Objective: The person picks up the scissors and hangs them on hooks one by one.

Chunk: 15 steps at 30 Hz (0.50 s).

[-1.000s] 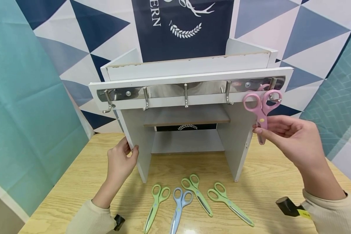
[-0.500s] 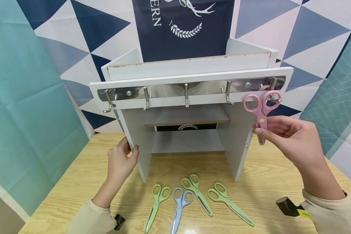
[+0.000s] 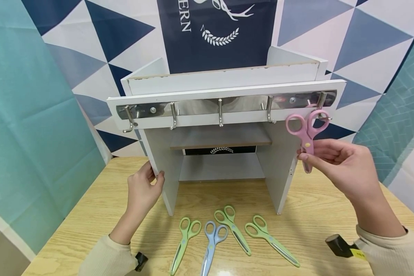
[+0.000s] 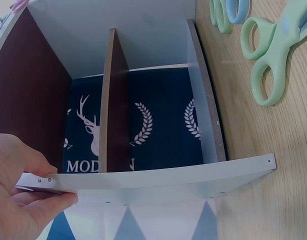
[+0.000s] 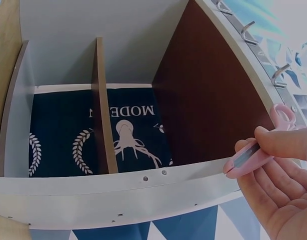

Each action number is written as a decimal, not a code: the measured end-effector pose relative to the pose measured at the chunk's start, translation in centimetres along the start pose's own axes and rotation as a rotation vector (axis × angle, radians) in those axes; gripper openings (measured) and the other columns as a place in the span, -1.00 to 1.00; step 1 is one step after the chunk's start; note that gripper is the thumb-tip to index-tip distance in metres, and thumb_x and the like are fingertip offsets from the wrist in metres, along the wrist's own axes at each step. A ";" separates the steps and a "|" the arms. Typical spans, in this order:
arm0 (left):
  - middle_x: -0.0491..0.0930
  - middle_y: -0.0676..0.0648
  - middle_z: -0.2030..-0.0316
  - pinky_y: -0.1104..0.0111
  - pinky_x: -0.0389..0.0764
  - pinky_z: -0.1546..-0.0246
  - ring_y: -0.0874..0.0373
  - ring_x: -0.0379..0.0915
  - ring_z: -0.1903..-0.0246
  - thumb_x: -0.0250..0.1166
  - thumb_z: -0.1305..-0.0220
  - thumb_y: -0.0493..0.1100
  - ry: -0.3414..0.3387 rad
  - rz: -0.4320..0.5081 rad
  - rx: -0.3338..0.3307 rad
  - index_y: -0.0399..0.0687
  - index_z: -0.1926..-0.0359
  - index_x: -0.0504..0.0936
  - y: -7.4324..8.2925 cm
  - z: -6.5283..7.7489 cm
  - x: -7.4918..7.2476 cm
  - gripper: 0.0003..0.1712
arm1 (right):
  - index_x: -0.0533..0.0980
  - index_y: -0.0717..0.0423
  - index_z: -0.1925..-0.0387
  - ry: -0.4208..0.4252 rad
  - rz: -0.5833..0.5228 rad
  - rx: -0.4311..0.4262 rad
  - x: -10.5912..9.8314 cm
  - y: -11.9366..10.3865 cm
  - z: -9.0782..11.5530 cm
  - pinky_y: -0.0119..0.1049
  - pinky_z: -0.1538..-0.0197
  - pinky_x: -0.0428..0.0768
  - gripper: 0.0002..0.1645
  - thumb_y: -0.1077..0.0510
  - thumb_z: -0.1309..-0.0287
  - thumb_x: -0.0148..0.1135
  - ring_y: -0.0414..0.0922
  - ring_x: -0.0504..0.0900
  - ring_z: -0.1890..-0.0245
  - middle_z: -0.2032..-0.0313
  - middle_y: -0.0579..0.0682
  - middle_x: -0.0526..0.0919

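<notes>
A small white shelf unit (image 3: 224, 89) stands on the table, with a metal strip of several hooks along its front board. My left hand (image 3: 143, 189) grips the front edge of its left side panel (image 4: 158, 179), thumb on one face and fingers on the other. At the far right hook (image 3: 321, 100), my right hand (image 3: 345, 165) pinches pink scissors (image 3: 307, 134) by the blade end, handles up. The right finger loop (image 3: 326, 124) is at the hook's tip, which shows within it; whether the loop bears on the hook I cannot tell.
In front of the unit lie blue scissors (image 3: 212, 243) and three green scissors (image 3: 184, 243) on the wooden table (image 3: 100, 214). A patterned cloth (image 3: 131, 30) hangs behind the unit. Inside are a middle shelf (image 3: 220, 137) and a bottom board (image 3: 222, 166).
The pink scissors and my right hand have shifted slightly down and left at the right hook. My left hand keeps its grip on the side panel.
</notes>
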<state>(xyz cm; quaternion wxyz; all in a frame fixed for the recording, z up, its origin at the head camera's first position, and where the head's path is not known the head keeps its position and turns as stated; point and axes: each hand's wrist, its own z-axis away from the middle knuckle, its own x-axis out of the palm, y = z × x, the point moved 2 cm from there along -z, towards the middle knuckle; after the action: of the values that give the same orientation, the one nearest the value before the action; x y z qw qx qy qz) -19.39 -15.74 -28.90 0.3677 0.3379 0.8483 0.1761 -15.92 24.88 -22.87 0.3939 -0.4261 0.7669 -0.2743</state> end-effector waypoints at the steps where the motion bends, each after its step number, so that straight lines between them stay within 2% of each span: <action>1: 0.71 -0.38 0.28 0.06 0.74 0.26 -0.18 0.71 0.27 0.19 -0.10 -0.43 -0.001 0.000 -0.001 -0.45 0.15 0.60 0.0 0.0 0.0 -0.74 | 0.67 0.15 0.22 0.002 0.005 0.003 0.0 0.0 0.0 -0.68 0.33 0.62 -0.74 0.37 0.02 0.39 -0.42 0.73 0.44 0.45 -0.43 0.74; 8: 0.71 -0.38 0.27 0.05 0.74 0.26 -0.18 0.71 0.27 0.20 -0.10 -0.43 -0.001 0.003 0.001 -0.45 0.14 0.60 0.1 0.0 0.0 -0.74 | 0.67 0.13 0.24 0.007 0.032 0.020 -0.1 0.4 0.4 -0.70 0.33 0.61 -0.75 0.35 0.04 0.41 -0.45 0.72 0.45 0.47 -0.47 0.73; 15: 0.71 -0.38 0.27 0.05 0.74 0.26 -0.18 0.71 0.27 0.20 -0.10 -0.43 0.001 0.007 0.002 -0.45 0.15 0.60 0.1 0.0 0.0 -0.75 | 0.66 0.07 0.18 -0.043 0.007 0.004 -0.4 0.8 0.6 -0.73 0.27 0.61 -0.71 0.34 -0.01 0.37 -0.46 0.72 0.40 0.41 -0.48 0.73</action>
<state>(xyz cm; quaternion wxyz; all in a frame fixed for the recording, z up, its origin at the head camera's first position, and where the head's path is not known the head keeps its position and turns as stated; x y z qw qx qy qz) -19.36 -15.73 -28.82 0.3661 0.3414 0.8475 0.1767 -15.63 25.54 -23.60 0.4124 -0.4283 0.7590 -0.2653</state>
